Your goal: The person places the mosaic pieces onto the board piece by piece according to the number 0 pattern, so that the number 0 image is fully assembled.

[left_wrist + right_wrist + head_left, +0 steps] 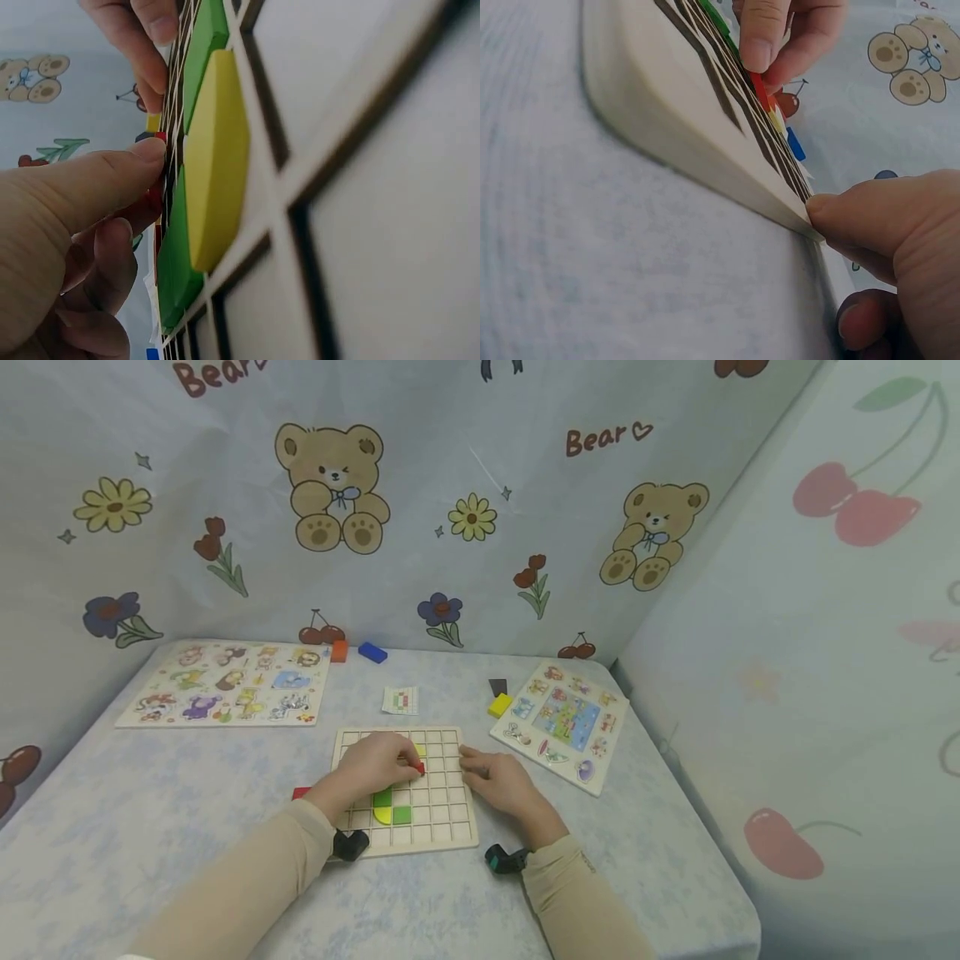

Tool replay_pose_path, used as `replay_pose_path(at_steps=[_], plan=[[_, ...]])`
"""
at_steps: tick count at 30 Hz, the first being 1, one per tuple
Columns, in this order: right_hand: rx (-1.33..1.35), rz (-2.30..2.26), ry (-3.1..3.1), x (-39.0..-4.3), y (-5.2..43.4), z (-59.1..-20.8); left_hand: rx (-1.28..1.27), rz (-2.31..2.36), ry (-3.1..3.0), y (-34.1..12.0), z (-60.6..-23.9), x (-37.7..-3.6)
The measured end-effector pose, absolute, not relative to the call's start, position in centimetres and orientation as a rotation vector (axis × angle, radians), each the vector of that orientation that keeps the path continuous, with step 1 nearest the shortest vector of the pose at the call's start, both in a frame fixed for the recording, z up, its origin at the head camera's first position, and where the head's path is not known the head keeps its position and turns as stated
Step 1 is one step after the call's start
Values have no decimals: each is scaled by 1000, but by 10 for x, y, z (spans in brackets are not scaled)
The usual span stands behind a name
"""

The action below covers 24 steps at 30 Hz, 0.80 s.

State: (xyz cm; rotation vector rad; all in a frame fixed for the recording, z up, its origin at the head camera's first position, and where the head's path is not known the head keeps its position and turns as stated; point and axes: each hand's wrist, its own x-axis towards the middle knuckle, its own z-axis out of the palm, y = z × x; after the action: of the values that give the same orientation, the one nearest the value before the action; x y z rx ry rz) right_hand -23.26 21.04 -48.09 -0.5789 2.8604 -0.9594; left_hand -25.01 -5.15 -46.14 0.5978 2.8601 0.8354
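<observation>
A wooden grid board (442, 835) lies on the table in front of me. My left hand (378, 764) reaches over it and pinches a small red block (421, 768) between thumb and fingertips, low over the grid. In the left wrist view, a yellow rounded piece (217, 161) sits between green pieces (178, 270). A green square (402, 815) lies beside that yellow piece in the head view, and another yellow piece (421, 750) is near my left fingertips. My right hand (498, 781) grips the board's right edge, its thumb (855, 217) against the rim. The left forearm covers part of the board.
Behind the board lies a small pattern card (401, 700). An animal puzzle board (225, 685) is at back left, another puzzle board (517, 727) at right. Orange (339, 651), blue (372, 652), and yellow (499, 706) blocks lie around; a red one (301, 792) is left of the board.
</observation>
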Motion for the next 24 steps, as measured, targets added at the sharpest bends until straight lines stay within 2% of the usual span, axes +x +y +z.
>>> replay_pose_path(at_steps=[18, 24], plan=[[-572, -949, 2862, -231, 209, -481, 589, 718, 2906, -48, -458, -257], [-552, -958, 2862, -231, 210, -480, 560, 808, 2900, -66, -450, -245]])
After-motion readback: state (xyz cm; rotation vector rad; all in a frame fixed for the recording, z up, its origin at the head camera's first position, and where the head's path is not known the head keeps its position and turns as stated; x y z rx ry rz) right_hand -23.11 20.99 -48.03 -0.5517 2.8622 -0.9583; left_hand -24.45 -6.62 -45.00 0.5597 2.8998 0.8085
